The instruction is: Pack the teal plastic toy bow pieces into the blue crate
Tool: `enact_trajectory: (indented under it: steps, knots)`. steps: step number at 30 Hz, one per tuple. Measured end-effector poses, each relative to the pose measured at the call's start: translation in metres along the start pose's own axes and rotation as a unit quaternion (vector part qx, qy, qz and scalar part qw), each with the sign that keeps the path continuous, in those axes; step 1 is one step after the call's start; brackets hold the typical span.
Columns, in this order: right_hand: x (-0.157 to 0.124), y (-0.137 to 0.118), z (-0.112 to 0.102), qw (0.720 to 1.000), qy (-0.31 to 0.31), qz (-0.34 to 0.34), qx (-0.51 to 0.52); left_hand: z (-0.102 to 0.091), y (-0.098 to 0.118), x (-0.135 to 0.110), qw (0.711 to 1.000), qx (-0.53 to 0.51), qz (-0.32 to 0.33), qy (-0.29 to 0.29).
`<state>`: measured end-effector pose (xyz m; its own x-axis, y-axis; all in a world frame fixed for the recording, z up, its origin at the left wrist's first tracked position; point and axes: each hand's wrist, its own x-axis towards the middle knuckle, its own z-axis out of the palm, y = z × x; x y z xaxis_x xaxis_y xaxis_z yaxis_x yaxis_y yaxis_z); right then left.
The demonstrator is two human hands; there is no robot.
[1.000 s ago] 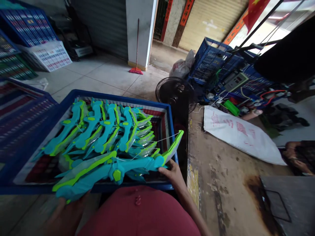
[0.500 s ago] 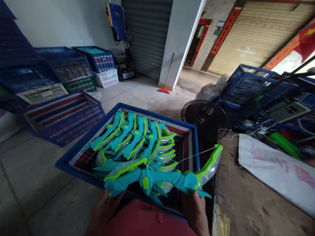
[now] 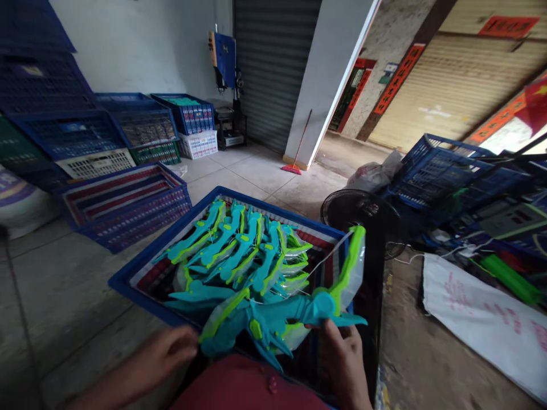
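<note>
1. The right hand (image 3: 344,356) gripped a teal-and-green toy bow (image 3: 282,313) by its right limb joint, fingers curled round the underside and thumb up on the teal part.
2. The left hand (image 3: 164,356) pinched the bow's left tip, fingers closed on the end of the limb.
3. The bow hung between the two hands, just above the near edge of a blue crate (image 3: 128,276) and over the person's red shirt (image 3: 243,387) — its right limb swept up, green edge outward, with a clear plastic piece on it.
4. A thin white string (image 3: 331,256) ran from the upper right tip back down toward the bow's middle.
5. Inside the crate lay a row of matching bows (image 3: 231,247), overlapping and leaning, all teal with green trim.
6. Right of the crate stood a black fan (image 3: 361,213); beyond it, on a worn table, lay a white sack (image 3: 482,319).
7. Far left — stacked blue crates (image 3: 72,131) and a low striped tray (image 3: 123,202) on the tiled floor; a red broom (image 3: 294,154) leaned on the pillar.
</note>
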<state>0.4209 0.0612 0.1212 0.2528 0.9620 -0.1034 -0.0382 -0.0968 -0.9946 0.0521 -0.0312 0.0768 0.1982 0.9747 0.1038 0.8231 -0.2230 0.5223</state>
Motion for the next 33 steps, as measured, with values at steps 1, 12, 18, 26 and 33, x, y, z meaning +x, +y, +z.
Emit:
enact_trajectory:
  steps: [1,12,18,26,33]
  knots:
    - [0.001,-0.005,0.005,1.000,-0.021,0.003,0.001,-0.026,0.014,0.021,0.999,0.006,0.031,0.035]
    - [-0.015,-0.036,0.041,0.984,-0.176,-0.014,-0.036,-0.174,0.130,0.251,0.842,0.268,0.448,0.133]
    - [-0.016,-0.040,0.023,0.997,-0.057,-0.021,-0.051,-0.092,0.072,0.247,0.892,0.198,0.386,0.129]
    - [-0.007,-0.044,-0.003,0.999,0.013,-0.028,-0.039,0.029,0.077,0.152,0.978,-0.059,0.172,-0.105]
    - [-0.011,-0.020,-0.030,0.995,0.077,0.055,-0.018,0.066,0.112,0.137,0.973,-0.070,0.026,-0.216]
